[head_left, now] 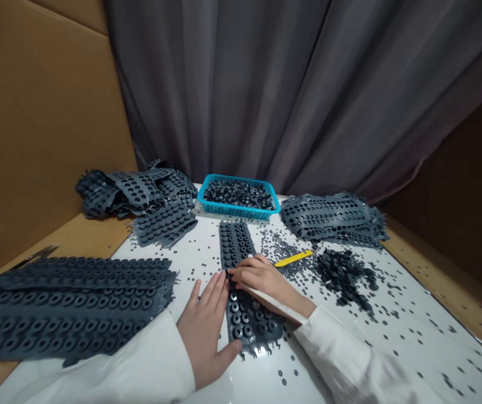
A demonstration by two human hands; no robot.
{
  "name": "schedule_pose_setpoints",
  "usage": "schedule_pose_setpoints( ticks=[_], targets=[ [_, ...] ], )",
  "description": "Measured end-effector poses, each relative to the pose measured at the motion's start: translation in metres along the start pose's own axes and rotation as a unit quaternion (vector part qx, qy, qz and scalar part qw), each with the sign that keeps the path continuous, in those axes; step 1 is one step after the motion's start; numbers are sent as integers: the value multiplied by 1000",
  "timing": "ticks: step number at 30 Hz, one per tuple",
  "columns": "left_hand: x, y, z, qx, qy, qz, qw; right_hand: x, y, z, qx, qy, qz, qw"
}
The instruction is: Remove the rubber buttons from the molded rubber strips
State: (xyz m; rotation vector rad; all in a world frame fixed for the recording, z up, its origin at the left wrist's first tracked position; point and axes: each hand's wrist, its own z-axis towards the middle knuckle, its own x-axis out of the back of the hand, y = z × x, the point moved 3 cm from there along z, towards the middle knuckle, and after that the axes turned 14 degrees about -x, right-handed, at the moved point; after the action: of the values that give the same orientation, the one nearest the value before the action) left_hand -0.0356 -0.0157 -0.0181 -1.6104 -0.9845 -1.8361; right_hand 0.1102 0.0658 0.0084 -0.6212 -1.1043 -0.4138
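Observation:
A long dark grey rubber strip (241, 303) of moulded rings lies lengthwise on the glossy white table (409, 331), directly in front of me. My right hand (260, 279) comes in from the right, its fingertips pinching the strip's left edge about halfway along. My left hand (203, 331) lies flat to the left of the strip, fingers spread, with the thumb resting on its lower part. Nearest my right hand is a yellow slim tool (293, 258), lying apart from it among small scattered dark rubber pieces (285, 249).
A turquoise plastic basket (241, 212) of dark pieces stands at the back. Stacks of perforated rubber sheets lie back left (139, 191), back right (329, 216) and front left (68, 303). A heap of loose pieces (344, 275) lies right. Cardboard and a grey curtain surround the table.

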Motion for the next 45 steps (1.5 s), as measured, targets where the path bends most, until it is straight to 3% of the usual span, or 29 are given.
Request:
schedule_pose_setpoints(
  ticks=[16, 22, 30, 45],
  targets=[
    [3, 0, 1, 8, -16, -12, 1000, 3, 7, -6, -99, -5, 125, 987],
    [1, -1, 0, 2, -6, -6, 1000, 1, 10, -7, -116, -3, 184, 976],
    [-1, -1, -1, -2, 3, -5, 1000, 0, 9, -6, -127, 10, 186, 974],
    [2, 1, 0, 7, -10, 2, 1000, 10, 26, -8, -196, 118, 229, 946]
  ],
)
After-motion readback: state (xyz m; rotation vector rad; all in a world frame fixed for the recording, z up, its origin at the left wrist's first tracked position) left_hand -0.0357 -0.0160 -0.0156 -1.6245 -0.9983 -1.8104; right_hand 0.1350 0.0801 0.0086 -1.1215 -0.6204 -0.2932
